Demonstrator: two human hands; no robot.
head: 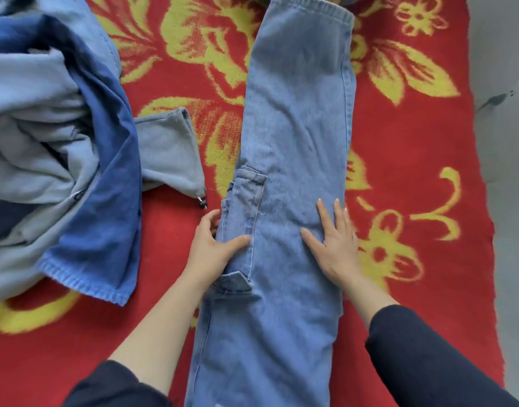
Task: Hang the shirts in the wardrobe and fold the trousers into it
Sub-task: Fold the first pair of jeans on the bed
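Light-blue denim trousers [296, 127], half-folded, are gripped by left hand [212, 248], flattened by outspread right hand [337, 248]; crumpled blue garments [61, 142] at nine o'clock are untouched.

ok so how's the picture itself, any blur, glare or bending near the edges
Head view: light is soft and even, no glare, only faint shadows beside the left hand and right hand on the jeans; same view, the frame is a little soft, most in the pile of clothes at left; wide-angle bending curves the right edge of the blanket.
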